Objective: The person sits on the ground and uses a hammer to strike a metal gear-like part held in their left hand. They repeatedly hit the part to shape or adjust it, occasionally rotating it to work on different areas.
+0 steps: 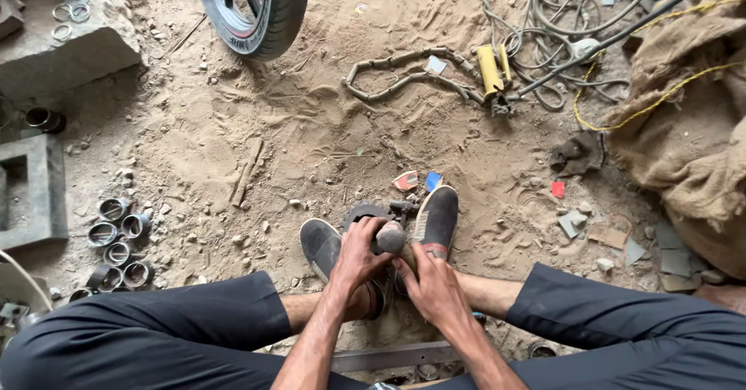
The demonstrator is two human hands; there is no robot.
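I sit on sandy ground with my two black shoes (437, 221) pressed together ahead of me. Between the shoes lies a dark toothed sprocket (365, 213) with a small metal part beside it. My left hand (359, 254) is wrapped around the grey rounded head of a hammer-like tool (391, 238), right over the sprocket. My right hand (430, 285) grips lower down on the same tool, its fingers closed around the shaft, which is hidden by the hand.
A motorcycle wheel (256, 9) stands at the top. Several metal rings (116, 238) lie at the left near concrete blocks (31, 192). Hoses, cables and a yellow tool (491, 70) lie top right, burlap sacking (691, 126) at right. A metal bar (396, 355) lies under my legs.
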